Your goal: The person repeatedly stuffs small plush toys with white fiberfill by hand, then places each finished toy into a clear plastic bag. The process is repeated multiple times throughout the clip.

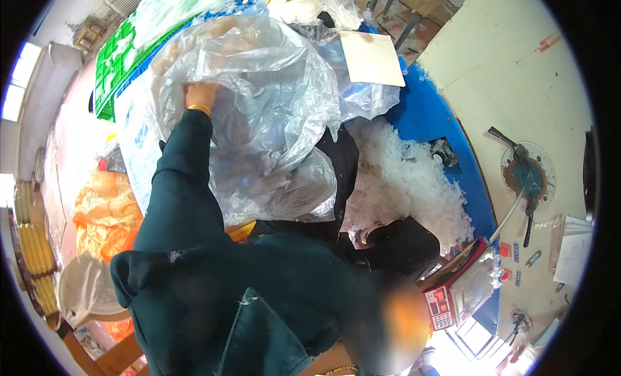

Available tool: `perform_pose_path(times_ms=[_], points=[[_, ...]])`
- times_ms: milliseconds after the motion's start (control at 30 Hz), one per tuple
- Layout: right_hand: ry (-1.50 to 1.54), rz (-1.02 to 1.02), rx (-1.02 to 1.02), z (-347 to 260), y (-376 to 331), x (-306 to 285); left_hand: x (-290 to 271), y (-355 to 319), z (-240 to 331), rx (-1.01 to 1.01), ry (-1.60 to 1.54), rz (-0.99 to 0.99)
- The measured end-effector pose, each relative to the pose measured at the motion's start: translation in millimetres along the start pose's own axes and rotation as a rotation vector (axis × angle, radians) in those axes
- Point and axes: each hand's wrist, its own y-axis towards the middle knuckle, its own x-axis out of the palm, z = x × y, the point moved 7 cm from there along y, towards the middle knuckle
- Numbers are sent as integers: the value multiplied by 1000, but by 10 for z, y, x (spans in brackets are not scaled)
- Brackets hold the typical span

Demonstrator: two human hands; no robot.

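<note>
The bag (291, 94) is spread across the frame's upper middle. The left hand (202, 96) is set among its folds, but with fingers hidden, their grip cannot be told. Light, limp, slippery handling is suggested, best managed by a bunched rim.

The large, translucent, pale grey bag (284, 72) was thin plastic, crinkled and glossy, while my dark green sleeve (186, 175) was matt, softly creased cloth. The heaped white fibre (404, 182) looked fluffy and matt. The square cream sheet (371, 57) looked like smooth, matt card, the orange sack (107, 208) was wrinkled, shiny plastic, and the green latticed crate (115, 70) looked like hard moulded plastic.
</note>
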Motion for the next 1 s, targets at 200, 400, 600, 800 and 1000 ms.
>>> perform_pose_path(times_ms=[200, 400, 600, 800, 1000], points=[[-40, -70, 62, -44, -54, -80, 72, 511, -413, -44, 155, 149], [-73, -96, -51, -199, 265, -75, -60, 555, -119, -98, 377, 152], [-165, -92, -361, -1146, 389, 114, -411, 607, -612, -92, 104, -44], [10, -485, -772, -3578, -725, 1339, -864, 476, -1486, -269, 144, -222], [-88, -979, -1672, -5081, -3006, 3042, -998, -314, -1403, -245, 305, -223]])
